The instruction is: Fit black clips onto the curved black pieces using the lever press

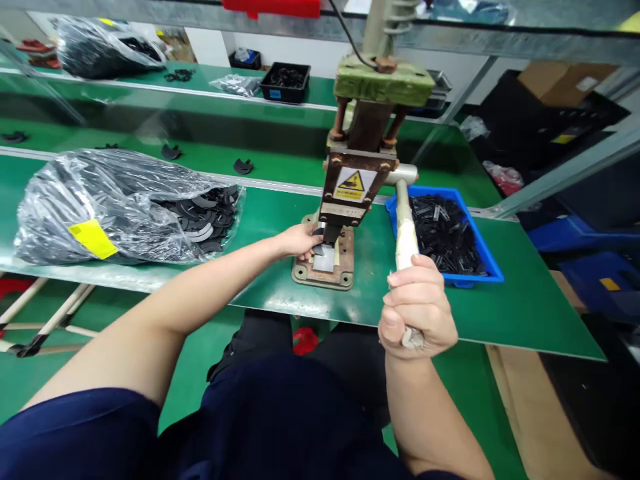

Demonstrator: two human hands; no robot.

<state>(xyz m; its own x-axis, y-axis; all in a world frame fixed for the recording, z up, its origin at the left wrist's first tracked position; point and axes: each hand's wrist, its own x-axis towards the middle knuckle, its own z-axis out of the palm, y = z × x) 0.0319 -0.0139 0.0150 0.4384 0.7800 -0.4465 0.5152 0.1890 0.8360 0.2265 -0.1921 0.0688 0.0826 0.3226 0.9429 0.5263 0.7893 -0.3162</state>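
My right hand (pixel 419 305) is wrapped round the tape-covered lever (pixel 406 233) of a hand press (pixel 350 180). At the press's base plate (pixel 345 275), my left hand (pixel 301 241) pinches a small dark curved plastic part (pixel 319 249) under the ram. The part is mostly hidden by my fingers and the press head. Below the ram lies a light metal plate (pixel 324 259). Left of the press, a clear plastic bag (pixel 100 207) spills many black curved parts (pixel 207 217). On the right, a blue tray (pixel 493 263) holds a heap of small black pieces (pixel 440 233).
Behind the green workbench (pixel 270 287) runs a green conveyor belt (pixel 295 163) with several loose black curved parts (pixel 243 166) on it. A black bin (pixel 285 83) and another bag (pixel 107 47) stand beyond. A metal shelf beam (pixel 175 17) crosses overhead.
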